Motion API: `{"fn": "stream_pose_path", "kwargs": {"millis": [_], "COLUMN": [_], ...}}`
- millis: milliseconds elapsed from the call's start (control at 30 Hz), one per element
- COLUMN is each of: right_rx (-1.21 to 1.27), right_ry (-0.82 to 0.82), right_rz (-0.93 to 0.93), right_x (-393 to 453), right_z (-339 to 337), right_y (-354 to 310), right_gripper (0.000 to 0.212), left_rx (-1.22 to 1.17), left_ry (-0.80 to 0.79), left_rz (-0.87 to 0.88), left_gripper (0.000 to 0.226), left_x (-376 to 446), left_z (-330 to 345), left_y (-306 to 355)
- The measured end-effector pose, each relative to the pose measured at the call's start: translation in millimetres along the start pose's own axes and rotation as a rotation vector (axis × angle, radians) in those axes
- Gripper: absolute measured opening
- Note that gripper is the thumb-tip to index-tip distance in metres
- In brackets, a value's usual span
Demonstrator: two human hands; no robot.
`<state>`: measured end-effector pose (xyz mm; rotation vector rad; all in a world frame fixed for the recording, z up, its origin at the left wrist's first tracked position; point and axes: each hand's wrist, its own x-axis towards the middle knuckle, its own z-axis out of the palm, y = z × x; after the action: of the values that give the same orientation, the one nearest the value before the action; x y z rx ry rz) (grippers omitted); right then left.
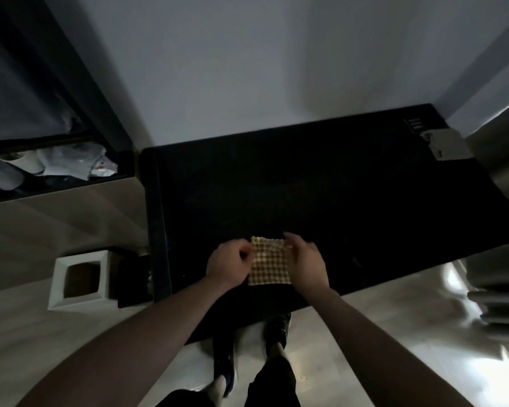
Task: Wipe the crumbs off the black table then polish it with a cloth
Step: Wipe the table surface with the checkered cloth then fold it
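- The cloth (269, 264), a small yellow-and-white checked piece, sits at the near edge of the black table (321, 186), right in front of the person and between both hands.
- The left hand (228, 265) is on the cloth's left side, fingers curled in and pinching the left edge up near the top corner. The rest of that hand is closed in a loose fist, so no fingers are spread.
- The right hand (306, 264) covers the right edge, fingers bent down together over the top right corner. It looks like a grip on that edge, but the fingertips are hidden under the hand, so exactly how they pinch can't be told.
- The cloth is roughly square, a bit taller than wide from this angle, so its longer side runs away from the person toward the wall (247, 69). The top edge looks wavy, and the bottom edge lies close to the table's front rim.
- It's too dark to tell whether the cloth is flat on the table or lifted slightly.
- A white square bin (81, 279) stands on the floor to the left of the table, and a pale flat item (447, 143) lies on the far right corner.
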<state>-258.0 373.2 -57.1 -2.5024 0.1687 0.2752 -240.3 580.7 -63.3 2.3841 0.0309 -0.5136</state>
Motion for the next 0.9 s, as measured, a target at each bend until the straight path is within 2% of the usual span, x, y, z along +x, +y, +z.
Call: {"fn": "stream_pose_path", "kwargs": {"millis": [133, 300, 367, 500, 600, 733, 833, 900], "right_rx": [-0.037, -0.153, -0.229, -0.288, -0.263, -0.335, -0.332, -0.328], "right_ry": [-0.009, -0.171, -0.187, -0.143, -0.036, -0.015, -0.042, 0.000], "right_rz": [0.028, 0.024, 0.020, 0.015, 0.147, 0.241, 0.241, 0.231], "right_x": [8.4, -25.6, -28.2, -9.1, 10.0, 31.9, 38.9, 33.6], "right_z": [23.0, 78.2, 92.1, 83.7, 50.6, 6.5, 20.7, 51.4], "right_y": [-12.0, 1.1, 11.2, 32.9, 67.9, 111.9, 108.8, 90.9], "right_gripper": [0.058, 0.083, 0.087, 0.073, 0.071, 0.069, 0.074, 0.076], "left_rx": [-0.126, 0.014, 0.022, -0.141, -0.302, -0.406, -0.336, -0.305], "left_ry": [0.145, 0.394, 0.415, 0.315, 0.264, 0.372, 0.444, 0.471], "left_rz": [-0.189, -0.378, -0.486, -0.659, -0.683, -0.703, -0.693, -0.669], "left_gripper": [0.028, 0.056, 0.065, 0.068, 0.064, 0.057, 0.058, 0.059], "left_x": [3.3, -37.6, -48.6, -43.9, -25.1, -2.9, -4.1, -4.7], "left_z": [-21.0, -43.7, -48.7, -48.9, -41.3, -30.5, -23.4, -20.2], "left_y": [-37.1, -127.7, -157.4, -186.8, -184.5, -168.2, -169.6, -174.5]}}
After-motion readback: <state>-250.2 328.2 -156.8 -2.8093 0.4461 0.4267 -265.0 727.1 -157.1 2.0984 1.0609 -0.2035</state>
